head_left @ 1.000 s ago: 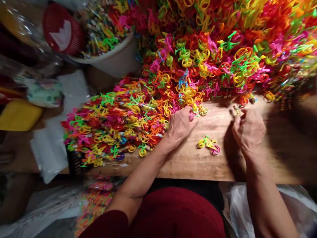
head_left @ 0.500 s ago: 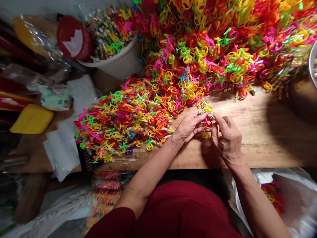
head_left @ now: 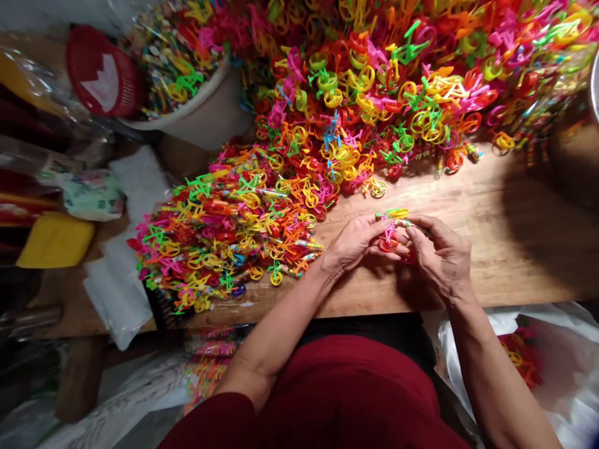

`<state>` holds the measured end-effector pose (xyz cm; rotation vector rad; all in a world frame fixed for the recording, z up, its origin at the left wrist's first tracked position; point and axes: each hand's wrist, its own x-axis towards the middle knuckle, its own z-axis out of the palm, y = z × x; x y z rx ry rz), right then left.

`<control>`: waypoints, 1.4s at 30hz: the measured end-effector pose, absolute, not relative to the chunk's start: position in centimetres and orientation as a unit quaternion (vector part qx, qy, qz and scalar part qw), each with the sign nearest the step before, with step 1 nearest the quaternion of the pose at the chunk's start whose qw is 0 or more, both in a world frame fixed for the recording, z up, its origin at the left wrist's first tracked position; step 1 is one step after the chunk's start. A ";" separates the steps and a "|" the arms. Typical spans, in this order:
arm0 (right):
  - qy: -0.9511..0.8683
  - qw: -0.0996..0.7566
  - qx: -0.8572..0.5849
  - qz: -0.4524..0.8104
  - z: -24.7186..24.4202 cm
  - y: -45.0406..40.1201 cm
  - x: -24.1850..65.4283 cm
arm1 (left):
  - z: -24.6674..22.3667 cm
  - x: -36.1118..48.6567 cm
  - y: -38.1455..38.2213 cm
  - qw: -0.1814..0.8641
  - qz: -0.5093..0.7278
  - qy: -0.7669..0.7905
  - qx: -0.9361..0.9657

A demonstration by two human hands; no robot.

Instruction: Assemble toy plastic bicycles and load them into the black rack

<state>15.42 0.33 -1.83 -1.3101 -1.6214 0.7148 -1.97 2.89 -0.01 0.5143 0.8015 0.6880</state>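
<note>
Over the wooden table, my left hand (head_left: 353, 244) pinches a small plastic toy (head_left: 388, 242) in pink and red, with a ring like a wheel. A yellow ring piece (head_left: 397, 213) with a green part stands out above the fingertips. My right hand (head_left: 444, 259) is closed, its thumb and forefinger on a thin printed tube (head_left: 403, 222) that meets the toy. The fingers hide part of both. To the left lies a heap of similar toys on printed tubes (head_left: 243, 218). A larger heap of bright plastic toys (head_left: 365, 93) fills the far side.
A white tub (head_left: 210, 106) of printed tubes stands at the back left, a red basket (head_left: 105, 72) beside it. Clear plastic bags (head_left: 116, 299) and a yellow object (head_left: 56, 240) lie left. A metal bowl (head_left: 595, 87) is at right. A white bag (head_left: 556, 355) hangs below the table's front edge.
My right hand has turned and moved slightly right, its fingers now along the printed tube. The held toy shows more openly between the hands. The whole view has shifted a little.
</note>
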 end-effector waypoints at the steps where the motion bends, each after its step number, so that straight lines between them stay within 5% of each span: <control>1: -0.659 0.448 -0.532 0.287 -1.9 0.3 15.5 | -0.1 -1.8 2.8 0.832 0.321 0.377 0.249; 26: -0.712 0.386 -0.501 0.305 -3.1 -1.1 16.7 | -1.5 -0.3 0.6 0.753 0.351 0.474 0.292; 42: -0.751 0.386 -0.482 0.234 0.4 -1.4 16.1 | 0.9 -0.9 0.3 0.767 0.391 0.421 0.287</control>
